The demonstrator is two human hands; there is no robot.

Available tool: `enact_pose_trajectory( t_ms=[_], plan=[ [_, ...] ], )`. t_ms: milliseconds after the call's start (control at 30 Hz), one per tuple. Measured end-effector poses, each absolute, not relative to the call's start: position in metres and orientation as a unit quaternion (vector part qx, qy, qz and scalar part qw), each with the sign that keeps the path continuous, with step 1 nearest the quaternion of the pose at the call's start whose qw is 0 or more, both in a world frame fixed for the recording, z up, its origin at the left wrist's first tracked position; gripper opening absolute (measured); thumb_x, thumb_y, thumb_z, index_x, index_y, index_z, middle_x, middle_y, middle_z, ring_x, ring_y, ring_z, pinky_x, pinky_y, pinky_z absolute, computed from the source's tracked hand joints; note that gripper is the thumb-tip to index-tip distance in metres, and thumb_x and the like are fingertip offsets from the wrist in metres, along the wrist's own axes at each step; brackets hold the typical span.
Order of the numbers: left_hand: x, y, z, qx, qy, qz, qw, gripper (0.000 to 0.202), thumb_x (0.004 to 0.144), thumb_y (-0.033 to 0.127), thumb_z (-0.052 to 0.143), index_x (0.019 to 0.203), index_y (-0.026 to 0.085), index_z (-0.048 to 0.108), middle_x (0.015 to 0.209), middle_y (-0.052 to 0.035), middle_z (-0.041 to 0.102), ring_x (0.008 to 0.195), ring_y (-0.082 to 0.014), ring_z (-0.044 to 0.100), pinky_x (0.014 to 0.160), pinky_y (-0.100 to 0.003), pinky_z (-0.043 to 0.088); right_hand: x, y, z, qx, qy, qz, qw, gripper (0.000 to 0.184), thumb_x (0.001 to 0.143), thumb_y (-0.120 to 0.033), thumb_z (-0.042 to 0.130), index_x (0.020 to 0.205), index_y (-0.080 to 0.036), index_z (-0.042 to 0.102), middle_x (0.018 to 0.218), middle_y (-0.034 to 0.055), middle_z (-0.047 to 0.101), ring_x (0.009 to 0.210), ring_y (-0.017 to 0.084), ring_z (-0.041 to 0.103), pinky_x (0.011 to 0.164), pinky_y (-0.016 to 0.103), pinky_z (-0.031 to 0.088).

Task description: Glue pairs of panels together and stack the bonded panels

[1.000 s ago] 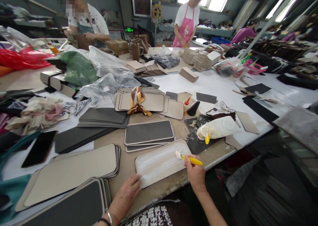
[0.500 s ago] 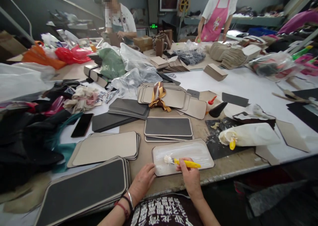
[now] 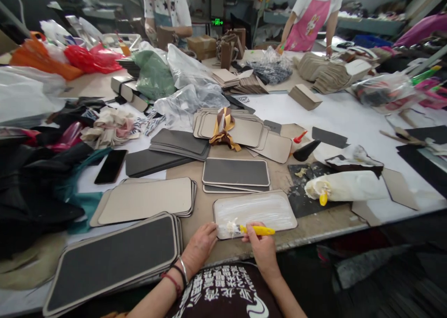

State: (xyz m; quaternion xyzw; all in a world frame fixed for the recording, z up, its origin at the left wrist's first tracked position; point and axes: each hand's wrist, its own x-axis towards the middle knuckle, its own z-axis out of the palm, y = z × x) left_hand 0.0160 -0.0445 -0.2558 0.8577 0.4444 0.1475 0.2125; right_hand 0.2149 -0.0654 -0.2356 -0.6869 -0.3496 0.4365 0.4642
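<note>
My right hand is closed round the yellow handle of a brush. White paste clings to its bristles, which rest on the near left part of a rounded rectangular panel. Streaky white paste coats that panel. At its lower left corner, the fingers of my left hand are pressed together on the edge. Just beyond lies a small stack of dark grey panels with beige borders. A cut-open white plastic bottle lies to the right, with a yellow piece at its pasty mouth.
Left of my hands are a stack of large dark panels, a beige panel stack and a phone. A ribbon-tied bundle of panels and plastic bags lie farther back. Two people stand across the table.
The brush and my right hand have moved slightly left and toward me over the panel. My left hand stays at the panel's corner. The whole view has tilted down a little.
</note>
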Motion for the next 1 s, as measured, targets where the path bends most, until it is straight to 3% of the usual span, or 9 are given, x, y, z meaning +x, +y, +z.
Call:
enact_pose_trajectory(
  t_ms=[400,667,833,1000],
  plan=[
    [0.012,-0.047,-0.266,0.871,0.428,0.172,0.171,0.024,0.085,0.015,0.041,0.100,0.017,0.060,0.102,-0.0071,0.063,0.098,-0.0189,0.058,0.088,-0.034,0.052,0.340,-0.083,-0.226,-0.840,-0.346,0.174,0.380,0.048,0.071,-0.064,0.048,0.079,-0.018,0.058,0.062,0.0061,0.064,0.059,0.023,0.063,0.064,0.034,0.047],
    [0.013,-0.049,-0.267,0.872,0.435,0.168,0.148,0.025,0.084,0.014,0.042,0.100,0.018,0.060,0.103,-0.0067,0.063,0.097,-0.0186,0.060,0.087,-0.033,0.052,0.305,-0.027,-0.239,-0.739,-0.361,0.303,0.482,0.044,0.071,-0.060,0.052,0.082,-0.017,0.055,0.065,0.0050,0.063,0.057,0.021,0.062,0.062,0.033,0.050],
    [0.016,-0.049,-0.269,0.863,0.444,0.178,0.164,0.026,0.083,0.013,0.042,0.101,0.019,0.059,0.104,-0.0066,0.063,0.099,-0.0187,0.059,0.090,-0.034,0.051,0.348,-0.010,-0.240,-0.787,-0.353,0.185,0.470,0.052,0.068,-0.066,0.048,0.079,-0.017,0.056,0.067,0.0067,0.062,0.056,0.021,0.061,0.065,0.036,0.049],
    [0.024,-0.053,-0.258,0.813,0.506,0.144,0.249,0.032,0.077,0.007,0.047,0.103,0.021,0.058,0.107,-0.0057,0.061,0.103,-0.0187,0.056,0.094,-0.035,0.047,0.373,-0.026,-0.230,-0.804,-0.394,0.162,0.415,0.048,0.070,-0.063,0.047,0.079,-0.017,0.058,0.066,0.0091,0.064,0.064,0.026,0.062,0.070,0.042,0.048]
  ],
)
